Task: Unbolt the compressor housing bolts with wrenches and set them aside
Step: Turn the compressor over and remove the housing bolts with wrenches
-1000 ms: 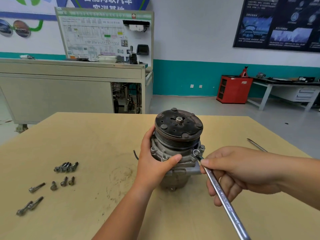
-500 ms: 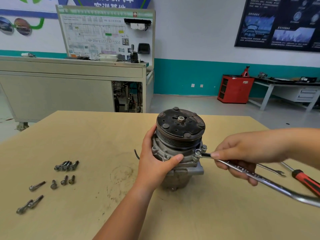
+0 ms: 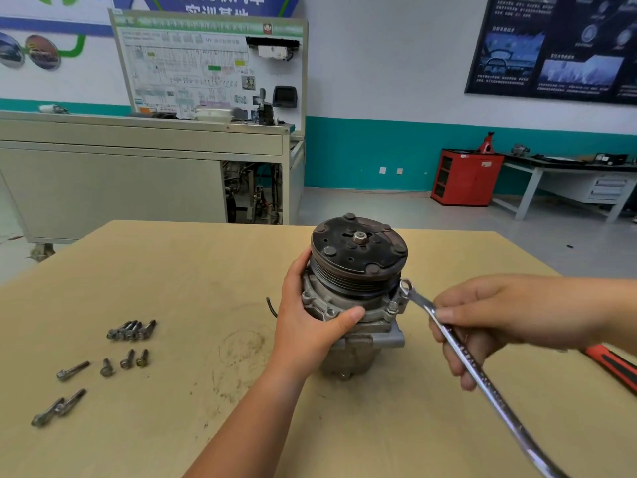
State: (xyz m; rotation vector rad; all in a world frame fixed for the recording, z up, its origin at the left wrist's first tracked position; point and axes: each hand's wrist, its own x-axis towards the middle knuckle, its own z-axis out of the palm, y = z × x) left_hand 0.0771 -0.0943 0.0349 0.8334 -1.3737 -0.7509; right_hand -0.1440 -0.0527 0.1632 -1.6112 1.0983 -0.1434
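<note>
Right hand [image 3: 489, 322] grips chrome ring wrench [image 3: 458, 353], ring end at housing flange. Left hand [image 3: 310, 326] clasps cast-grey compressor [image 3: 355, 298], upright mid-table, dark ribbed round pulley on top. Loose steel bolts [image 3: 131, 330] lie well left on tan wood table [image 3: 172, 270]. Red-handled tool [image 3: 613, 369] far right.

Automotive training workshop: wiring-diagram trainer board [image 3: 210, 67], red tool cabinet [image 3: 465, 177], steel workbench [image 3: 551, 169].

The compressor [image 3: 358, 343] is dull grey, its grooved pulley [image 3: 375, 250] dark rusty brown. Left of it, the pale tan bench [image 3: 172, 270] shows a smudged dark ring stain [image 3: 241, 353] and grey bolts [image 3: 131, 331]. Right of it are a bright silver wrench [image 3: 465, 360] and a red-and-black handle [image 3: 613, 365].
</note>
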